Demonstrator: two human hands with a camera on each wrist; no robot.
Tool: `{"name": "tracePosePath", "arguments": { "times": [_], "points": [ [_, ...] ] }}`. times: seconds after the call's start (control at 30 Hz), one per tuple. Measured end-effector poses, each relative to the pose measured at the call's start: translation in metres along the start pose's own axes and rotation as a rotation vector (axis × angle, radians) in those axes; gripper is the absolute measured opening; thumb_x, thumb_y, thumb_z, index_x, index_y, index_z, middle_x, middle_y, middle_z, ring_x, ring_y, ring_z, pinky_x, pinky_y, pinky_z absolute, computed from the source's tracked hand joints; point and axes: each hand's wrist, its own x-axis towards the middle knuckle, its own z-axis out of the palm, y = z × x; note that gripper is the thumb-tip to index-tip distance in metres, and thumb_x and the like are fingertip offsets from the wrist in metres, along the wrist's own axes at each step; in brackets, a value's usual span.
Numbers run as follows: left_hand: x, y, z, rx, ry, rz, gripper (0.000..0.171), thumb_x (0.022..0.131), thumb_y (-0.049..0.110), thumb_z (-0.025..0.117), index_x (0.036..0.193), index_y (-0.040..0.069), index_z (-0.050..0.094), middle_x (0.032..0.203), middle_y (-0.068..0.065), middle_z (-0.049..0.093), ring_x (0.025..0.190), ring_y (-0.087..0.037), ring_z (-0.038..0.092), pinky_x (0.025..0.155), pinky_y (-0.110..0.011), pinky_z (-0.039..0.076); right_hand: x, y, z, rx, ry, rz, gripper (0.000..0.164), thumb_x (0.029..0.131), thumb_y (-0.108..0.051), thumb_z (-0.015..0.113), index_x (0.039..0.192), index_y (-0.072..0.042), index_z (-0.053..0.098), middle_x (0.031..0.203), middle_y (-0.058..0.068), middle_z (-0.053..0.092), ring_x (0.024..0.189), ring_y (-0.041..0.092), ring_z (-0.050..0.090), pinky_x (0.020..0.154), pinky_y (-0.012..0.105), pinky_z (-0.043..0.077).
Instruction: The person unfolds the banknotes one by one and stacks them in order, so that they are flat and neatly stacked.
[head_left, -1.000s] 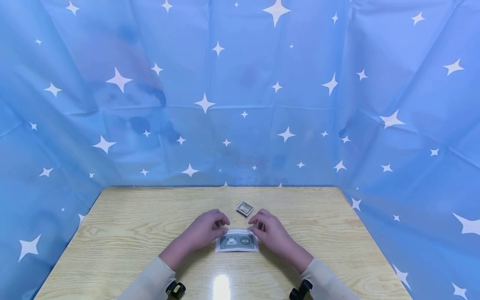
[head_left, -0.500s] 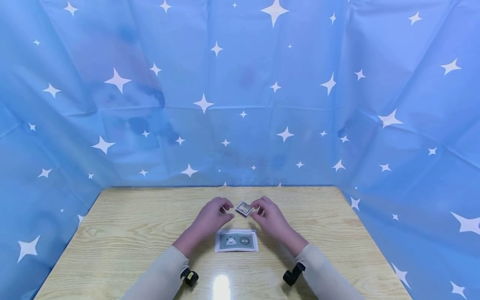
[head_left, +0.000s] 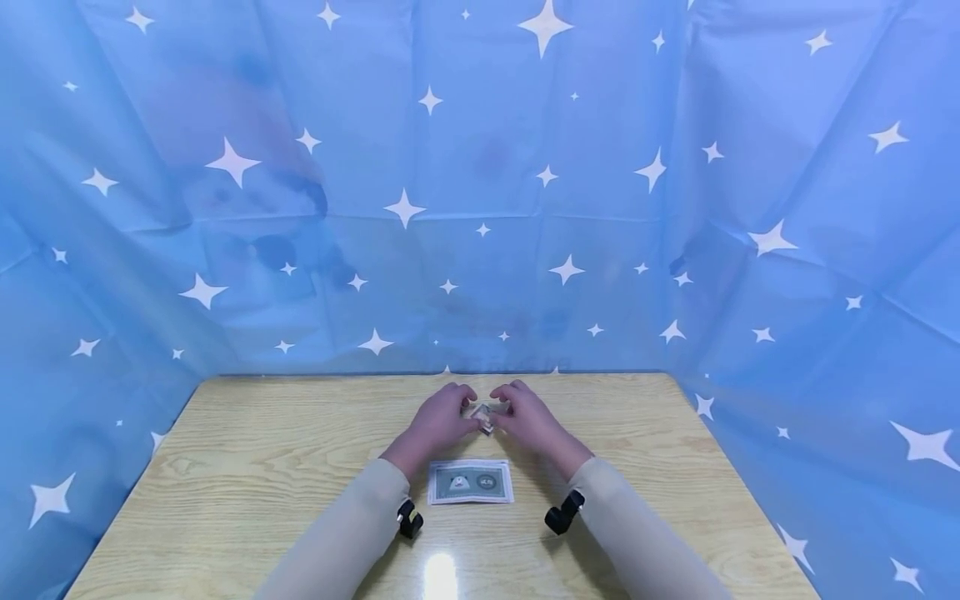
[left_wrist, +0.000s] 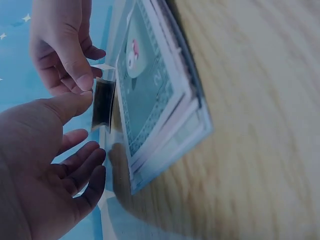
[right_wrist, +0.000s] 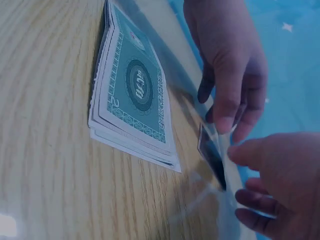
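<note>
A small square printed paper stack [head_left: 483,418] lies near the table's far middle, showing dark and edge-on in the left wrist view [left_wrist: 103,102]. From its left side my left hand [head_left: 444,415] reaches in, thumb tip at its edge, fingers loosely bent and apart from the thumb. My right hand [head_left: 528,419] mirrors this on the right, with its thumb at the stack too. In the wrist views the two thumb tips nearly meet over the upper edge. Closer to me lies a layered stack of green play banknotes [head_left: 470,482], touched by neither hand.
The light wood table [head_left: 262,500] has its far edge just beyond the hands. A blue star-patterned cloth [head_left: 480,183] hangs behind and at both sides. Black wrist cameras [head_left: 564,512] sit at both cuffs.
Both hands have left the banknote stack and moved away from me to the small square stack, closing in on it from either side. The banknotes stay where they were.
</note>
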Motion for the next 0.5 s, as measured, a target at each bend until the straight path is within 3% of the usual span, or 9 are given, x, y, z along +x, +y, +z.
{"name": "tracePosePath", "arguments": {
  "times": [0.33, 0.5],
  "points": [
    [0.0029, 0.0028, 0.0030, 0.059, -0.018, 0.016, 0.054, 0.091, 0.031, 0.092, 0.134, 0.003, 0.073, 0.116, -0.012, 0.065, 0.100, -0.025, 0.062, 0.096, -0.047, 0.058, 0.0093, 0.0012, 0.0035, -0.013, -0.112, 0.028, 0.052, 0.099, -0.009, 0.083, 0.149, -0.005, 0.066, 0.127, 0.015, 0.059, 0.116, 0.032, 0.065, 0.099, 0.049, 0.058],
    [0.0012, 0.0026, 0.0040, 0.053, -0.019, 0.012, 0.054, 0.090, 0.030, 0.092, 0.135, 0.006, 0.073, 0.116, -0.012, 0.063, 0.102, -0.026, 0.060, 0.096, -0.048, 0.057, 0.0109, 0.0012, 0.0019, -0.044, -0.190, 0.010, 0.050, 0.103, -0.011, 0.079, 0.152, -0.010, 0.066, 0.121, 0.012, 0.053, 0.106, 0.026, 0.059, 0.092, 0.045, 0.055]
  ]
}}
